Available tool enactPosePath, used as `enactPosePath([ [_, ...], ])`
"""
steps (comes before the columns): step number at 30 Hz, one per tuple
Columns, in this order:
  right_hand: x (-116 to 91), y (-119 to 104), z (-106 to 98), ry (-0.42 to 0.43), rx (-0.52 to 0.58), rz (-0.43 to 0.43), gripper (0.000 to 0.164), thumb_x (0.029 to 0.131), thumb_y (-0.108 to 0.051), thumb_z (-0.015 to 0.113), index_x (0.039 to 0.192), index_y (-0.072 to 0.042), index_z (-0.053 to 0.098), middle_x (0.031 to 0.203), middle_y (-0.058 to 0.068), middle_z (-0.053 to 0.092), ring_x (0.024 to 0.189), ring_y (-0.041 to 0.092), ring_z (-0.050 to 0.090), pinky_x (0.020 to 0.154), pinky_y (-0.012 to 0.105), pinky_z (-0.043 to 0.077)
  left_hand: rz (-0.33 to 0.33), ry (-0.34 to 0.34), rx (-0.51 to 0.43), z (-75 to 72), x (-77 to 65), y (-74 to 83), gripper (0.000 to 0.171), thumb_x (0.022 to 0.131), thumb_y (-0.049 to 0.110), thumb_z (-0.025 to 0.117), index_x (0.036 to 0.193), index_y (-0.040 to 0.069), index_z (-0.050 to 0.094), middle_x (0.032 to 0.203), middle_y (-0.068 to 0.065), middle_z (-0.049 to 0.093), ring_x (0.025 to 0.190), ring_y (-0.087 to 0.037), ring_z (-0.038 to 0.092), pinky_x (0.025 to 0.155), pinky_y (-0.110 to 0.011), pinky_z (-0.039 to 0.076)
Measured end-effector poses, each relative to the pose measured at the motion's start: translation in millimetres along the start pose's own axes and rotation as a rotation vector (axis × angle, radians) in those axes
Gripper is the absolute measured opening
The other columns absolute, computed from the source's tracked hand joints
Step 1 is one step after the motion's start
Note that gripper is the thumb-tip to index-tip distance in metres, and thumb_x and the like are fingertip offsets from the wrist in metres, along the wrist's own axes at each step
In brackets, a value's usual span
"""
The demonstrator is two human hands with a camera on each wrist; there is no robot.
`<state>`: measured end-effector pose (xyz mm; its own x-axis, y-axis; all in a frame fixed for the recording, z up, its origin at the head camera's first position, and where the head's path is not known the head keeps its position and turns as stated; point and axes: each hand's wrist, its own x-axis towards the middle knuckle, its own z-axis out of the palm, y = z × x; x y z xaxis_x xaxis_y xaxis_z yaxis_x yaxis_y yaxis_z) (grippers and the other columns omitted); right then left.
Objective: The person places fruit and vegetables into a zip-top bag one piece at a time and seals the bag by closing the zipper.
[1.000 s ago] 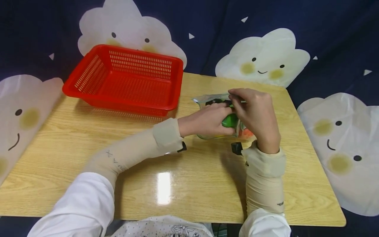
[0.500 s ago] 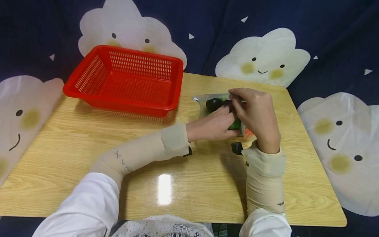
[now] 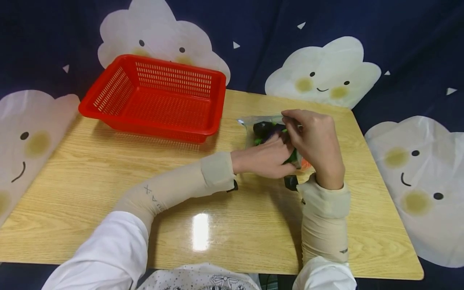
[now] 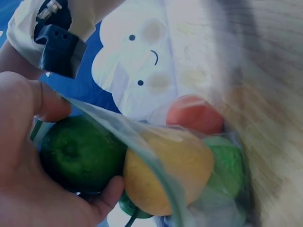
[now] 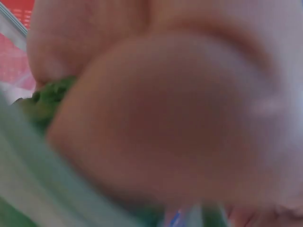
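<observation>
A clear zip bag [image 3: 250,125] filled with play fruit and vegetables stands on the table right of centre. My left hand [image 3: 262,159] reaches across into its mouth. In the left wrist view, the thumb and fingers hold a dark green, rounded fruit [image 4: 83,153] at the opening. Beside that fruit, inside the bag, lie a yellow-orange round fruit [image 4: 168,168], a light green piece [image 4: 225,165] and a red-orange piece [image 4: 194,115]. Dark pieces [image 3: 262,129] show at the bag's far side in the head view. My right hand [image 3: 317,141] pinches the bag's upper edge.
A red slotted plastic basket [image 3: 170,102] sits at the back left of the wooden table [image 3: 217,241]. Behind the table hangs a dark blue cloth with white clouds [image 3: 322,72]. Both wrists carry black cameras [image 3: 291,182].
My left hand has shifted a little to the right and nearer to me, and the green fruit shows lower at the bag's near side. My right hand keeps its pinch on the bag's edge.
</observation>
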<state>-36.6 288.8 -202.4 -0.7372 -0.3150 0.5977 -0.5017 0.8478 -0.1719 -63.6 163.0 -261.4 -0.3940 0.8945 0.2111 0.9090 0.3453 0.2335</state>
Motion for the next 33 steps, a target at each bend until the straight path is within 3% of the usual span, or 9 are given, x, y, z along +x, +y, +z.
enactPosePath([
  [5,0.1,-0.1,-0.2,-0.007,-0.008,0.004,0.02,0.089,-0.016,0.057,0.1,-0.008,0.071,0.09,0.007,0.069,0.071,0.017,0.064,0.062,0.033,0.048,-0.013,0.11,0.049,5.0,1.0,0.3,0.06,0.091,0.051,0.04,0.131,0.007,0.036,0.13,-0.007,0.04,0.121,-0.018,0.036,0.106,-0.035,0.018],
  [9,0.5,-0.2,-0.7,-0.01,-0.01,0.006,0.02,0.089,-0.016,0.057,0.101,-0.008,0.07,0.091,0.007,0.069,0.072,0.019,0.064,0.064,0.035,0.049,-0.059,0.14,0.018,7.6,0.4,-0.7,0.074,0.09,0.051,0.045,0.14,0.002,0.022,0.139,-0.01,0.033,0.128,-0.018,0.031,0.108,-0.031,0.015],
  [14,1.0,-0.7,-1.1,-0.014,-0.004,0.008,0.02,0.089,-0.017,0.057,0.101,-0.008,0.07,0.091,0.007,0.069,0.069,0.018,0.063,0.062,0.033,0.048,-0.067,0.189,0.045,8.8,-2.8,-3.8,0.078,0.086,0.056,0.048,0.137,0.001,0.029,0.131,-0.009,0.041,0.119,-0.02,0.04,0.104,-0.029,0.024],
  [20,1.9,-0.7,-1.0,-0.015,-0.002,0.008,0.02,0.089,-0.018,0.057,0.1,-0.008,0.07,0.09,0.006,0.069,0.066,0.016,0.062,0.06,0.032,0.048,-0.041,0.155,0.068,4.4,-11.0,-8.3,0.067,0.088,0.057,0.044,0.132,0.006,0.041,0.12,-0.006,0.048,0.107,-0.02,0.043,0.095,-0.03,0.033],
  [27,0.2,0.1,-0.8,-0.019,0.002,0.016,0.021,0.09,-0.019,0.057,0.101,-0.008,0.07,0.089,0.006,0.069,0.067,0.016,0.063,0.061,0.032,0.049,-0.006,0.095,0.052,-1.1,-17.9,-12.0,0.064,0.089,0.055,0.043,0.134,0.01,0.039,0.123,-0.004,0.044,0.106,-0.018,0.042,0.098,-0.028,0.028],
  [33,-0.7,0.7,-0.3,-0.016,0.011,0.009,0.021,0.089,-0.019,0.057,0.101,-0.008,0.07,0.09,0.006,0.069,0.067,0.017,0.064,0.061,0.033,0.049,0.007,0.096,-0.051,-4.9,-23.5,-17.1,0.059,0.086,0.056,0.047,0.127,0.014,0.041,0.114,0.001,0.04,0.099,-0.014,0.041,0.087,-0.024,0.033],
])
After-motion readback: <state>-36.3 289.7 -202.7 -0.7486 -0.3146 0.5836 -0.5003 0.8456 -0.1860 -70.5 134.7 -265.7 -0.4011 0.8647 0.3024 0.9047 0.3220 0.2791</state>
